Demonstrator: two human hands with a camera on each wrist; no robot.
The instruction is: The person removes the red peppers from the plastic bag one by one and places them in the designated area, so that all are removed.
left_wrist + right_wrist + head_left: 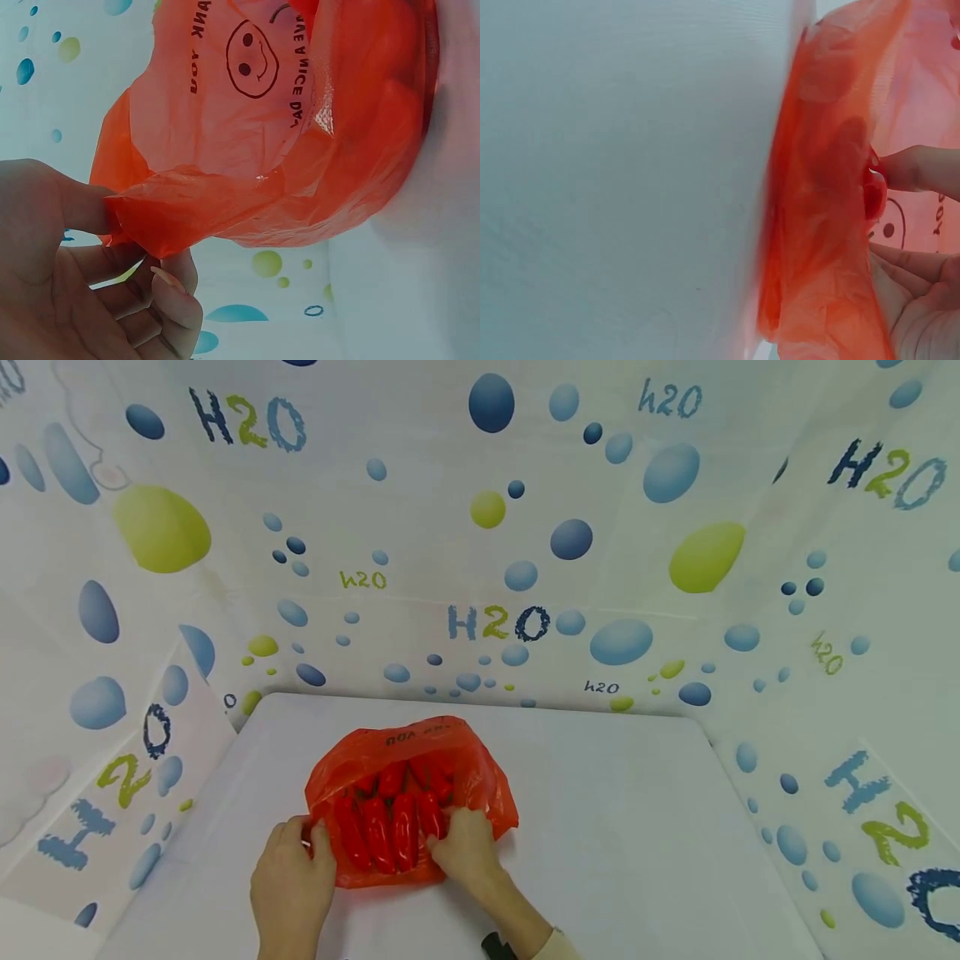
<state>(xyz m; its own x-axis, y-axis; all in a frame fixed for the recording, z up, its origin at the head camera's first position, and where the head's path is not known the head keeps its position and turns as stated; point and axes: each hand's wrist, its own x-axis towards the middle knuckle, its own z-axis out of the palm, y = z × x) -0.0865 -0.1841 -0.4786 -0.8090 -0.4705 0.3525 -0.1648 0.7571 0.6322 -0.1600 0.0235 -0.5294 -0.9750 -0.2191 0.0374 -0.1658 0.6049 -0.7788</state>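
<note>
A translucent red plastic bag with dark printing lies on the white table, its mouth facing me. Several glossy red peppers lie side by side inside. At the bag's left edge my left hand pinches the plastic between thumb and fingers; the left wrist view shows this hand holding a gathered corner of the bag. My right hand reaches into the mouth on the right and grips the rightmost pepper. In the right wrist view, a fingertip touches a red pepper, and the bag's side hides part of the hand.
The white table extends to both sides of the bag. Behind it and at the sides hangs a white sheet with blue and green drops and H2O lettering. A small black object shows beside my right wrist.
</note>
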